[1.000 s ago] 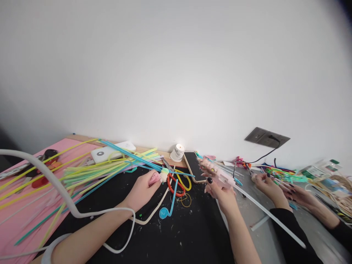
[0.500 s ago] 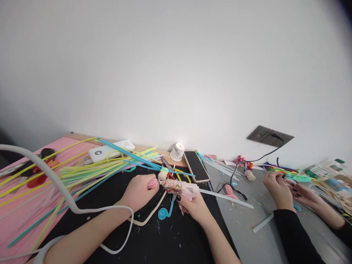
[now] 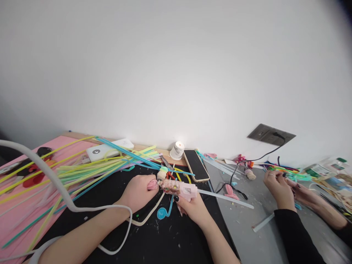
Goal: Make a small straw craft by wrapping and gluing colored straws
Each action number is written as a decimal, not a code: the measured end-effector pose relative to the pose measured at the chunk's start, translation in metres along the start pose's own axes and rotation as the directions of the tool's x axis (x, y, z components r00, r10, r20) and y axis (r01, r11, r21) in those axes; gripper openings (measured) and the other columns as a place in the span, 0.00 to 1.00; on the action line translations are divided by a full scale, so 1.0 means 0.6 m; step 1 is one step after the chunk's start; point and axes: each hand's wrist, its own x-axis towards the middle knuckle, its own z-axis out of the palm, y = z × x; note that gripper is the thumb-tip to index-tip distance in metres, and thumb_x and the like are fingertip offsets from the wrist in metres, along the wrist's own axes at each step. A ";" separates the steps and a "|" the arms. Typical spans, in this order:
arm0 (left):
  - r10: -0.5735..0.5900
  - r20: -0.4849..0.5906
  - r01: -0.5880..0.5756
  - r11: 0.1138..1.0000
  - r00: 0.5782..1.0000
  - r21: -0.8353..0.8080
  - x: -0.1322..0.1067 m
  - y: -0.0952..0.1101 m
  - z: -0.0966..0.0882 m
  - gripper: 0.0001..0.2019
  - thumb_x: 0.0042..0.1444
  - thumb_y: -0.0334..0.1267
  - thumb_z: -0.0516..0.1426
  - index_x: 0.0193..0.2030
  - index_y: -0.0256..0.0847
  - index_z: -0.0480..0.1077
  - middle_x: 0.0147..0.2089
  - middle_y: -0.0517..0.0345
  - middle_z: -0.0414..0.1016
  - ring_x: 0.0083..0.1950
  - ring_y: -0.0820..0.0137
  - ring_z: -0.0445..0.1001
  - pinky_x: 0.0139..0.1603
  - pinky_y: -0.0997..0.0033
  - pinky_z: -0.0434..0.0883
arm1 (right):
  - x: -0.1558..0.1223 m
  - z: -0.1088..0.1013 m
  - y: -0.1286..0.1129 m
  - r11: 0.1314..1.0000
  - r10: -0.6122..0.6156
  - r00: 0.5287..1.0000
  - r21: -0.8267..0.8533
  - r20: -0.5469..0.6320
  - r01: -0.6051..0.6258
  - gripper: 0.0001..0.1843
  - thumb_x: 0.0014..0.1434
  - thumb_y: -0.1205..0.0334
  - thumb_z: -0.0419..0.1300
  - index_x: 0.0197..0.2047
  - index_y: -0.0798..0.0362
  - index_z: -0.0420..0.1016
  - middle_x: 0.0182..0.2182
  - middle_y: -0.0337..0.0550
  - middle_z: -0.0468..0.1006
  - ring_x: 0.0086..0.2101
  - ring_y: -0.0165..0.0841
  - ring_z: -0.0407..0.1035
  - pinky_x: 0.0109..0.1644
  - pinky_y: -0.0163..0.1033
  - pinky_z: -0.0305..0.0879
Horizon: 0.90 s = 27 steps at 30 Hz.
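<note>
My left hand [image 3: 140, 192] is closed around a small pink coiled piece [image 3: 152, 184], mostly hidden by the fingers. In my right hand [image 3: 191, 209] is a pale pink hot glue gun [image 3: 188, 190], its crusted brownish front end pointing left at the pink piece. I cannot tell whether the nozzle touches it. A long translucent glue stick [image 3: 225, 198] sticks out of the gun's back to the right. Just behind the front end is a small cream and green roll [image 3: 162, 173]. Below, on the black mat [image 3: 176, 242], lies a blue stem with a coiled end [image 3: 162, 213].
Pipe cleaners [image 3: 93, 169] cover the left side over pink paper [image 3: 16, 220]. A white power bank [image 3: 110, 149], an upturned paper cup [image 3: 177, 150] and a phone [image 3: 196, 165] line the back. A white cable [image 3: 101, 208] crosses my left forearm. At right, a co-worker's hands [image 3: 279, 189] handle something small.
The view has shifted very slightly. Both my hands keep nearly the same place and hold, with the glue gun moved a touch to the left.
</note>
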 end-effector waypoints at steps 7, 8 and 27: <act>0.012 -0.023 -0.012 0.999 1.000 -0.031 0.000 0.001 -0.002 0.14 0.47 0.32 0.51 0.19 0.42 0.46 0.18 0.65 0.53 0.22 0.73 0.51 0.26 0.68 0.46 | -0.001 0.000 -0.001 0.989 -0.055 0.998 -0.137 -0.041 0.049 0.13 0.55 0.54 0.59 0.40 0.52 0.76 0.14 0.32 0.64 0.14 0.27 0.56 0.16 0.31 0.53; 0.012 -0.029 -0.013 0.999 1.000 -0.034 0.000 0.001 -0.002 0.14 0.47 0.32 0.51 0.19 0.42 0.46 0.18 0.65 0.52 0.22 0.73 0.51 0.26 0.68 0.47 | -0.002 -0.001 -0.001 0.986 -0.063 0.997 -0.159 -0.045 0.055 0.13 0.56 0.55 0.59 0.40 0.52 0.76 0.14 0.32 0.64 0.15 0.27 0.56 0.16 0.31 0.54; -0.021 -0.044 0.019 0.999 0.999 -0.030 0.004 0.003 -0.006 0.13 0.46 0.32 0.51 0.20 0.42 0.47 0.19 0.66 0.53 0.23 0.74 0.51 0.27 0.71 0.49 | -0.004 -0.002 0.002 0.984 -0.048 0.995 -0.174 -0.082 0.033 0.05 0.54 0.63 0.58 0.28 0.52 0.73 0.14 0.32 0.61 0.15 0.26 0.54 0.17 0.31 0.52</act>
